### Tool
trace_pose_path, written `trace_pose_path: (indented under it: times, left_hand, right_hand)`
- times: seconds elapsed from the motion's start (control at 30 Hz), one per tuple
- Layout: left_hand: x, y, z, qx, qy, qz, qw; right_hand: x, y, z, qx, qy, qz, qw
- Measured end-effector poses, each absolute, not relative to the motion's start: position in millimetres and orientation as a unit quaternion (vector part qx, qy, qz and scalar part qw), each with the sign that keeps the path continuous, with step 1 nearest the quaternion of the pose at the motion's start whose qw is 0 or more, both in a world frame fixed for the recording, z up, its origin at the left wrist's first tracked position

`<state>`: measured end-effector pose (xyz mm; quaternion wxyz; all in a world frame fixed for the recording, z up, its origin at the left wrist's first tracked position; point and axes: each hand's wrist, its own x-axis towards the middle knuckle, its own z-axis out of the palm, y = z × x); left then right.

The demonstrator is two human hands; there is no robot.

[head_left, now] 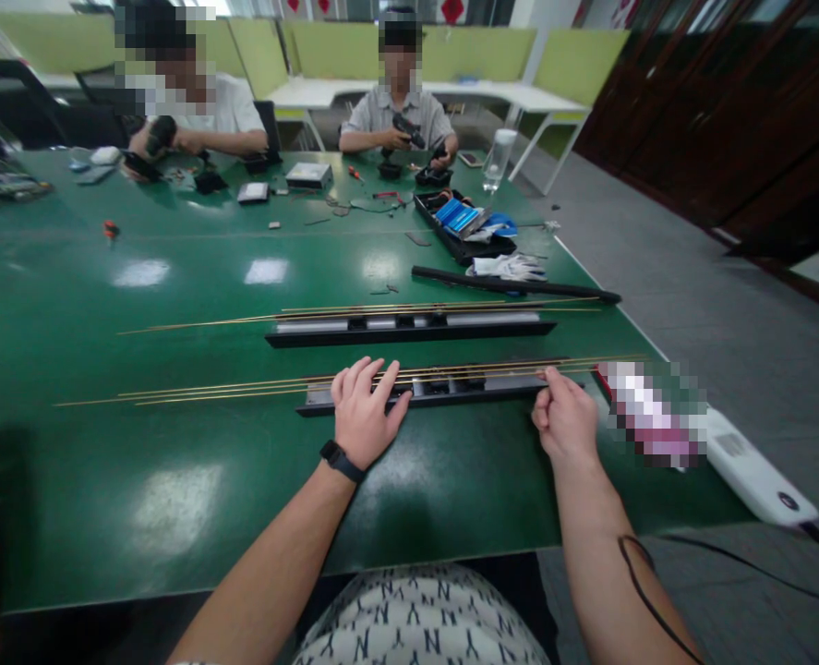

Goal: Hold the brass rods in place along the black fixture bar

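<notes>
A long black rail (451, 390) lies across the green table (174, 443) right in front of me, with several thin brass rods (229, 388) running along and past it to the left. My left hand (364, 411), with a dark watch at the wrist, lies flat on the rail and rods, fingers stretched out. My right hand (562, 417) is closed in a pinch at the rail's right end, on the rod tips. A second black rail (409, 328) with more brass rods (243, 320) lies parallel a little farther away.
A black rod (512, 284), white gloves (510, 267) and a black tray (461, 242) with blue parts sit at the right. A white device (748, 471) lies on the table's right edge. Two people work with tools at the far side, beside a clear bottle (499, 159).
</notes>
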<state>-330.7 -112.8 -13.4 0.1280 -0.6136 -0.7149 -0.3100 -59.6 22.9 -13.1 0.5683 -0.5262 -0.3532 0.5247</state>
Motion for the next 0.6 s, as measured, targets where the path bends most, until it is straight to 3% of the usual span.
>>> trace_pose_path:
  times: [0.6]
  left_hand:
    - [-331.9, -112.2, -14.5, -0.615, -0.71, -0.323, 0.119]
  right_hand:
    - [-55.0, 25.7, -12.9, -0.529, -0.346, 0.504, 0.588]
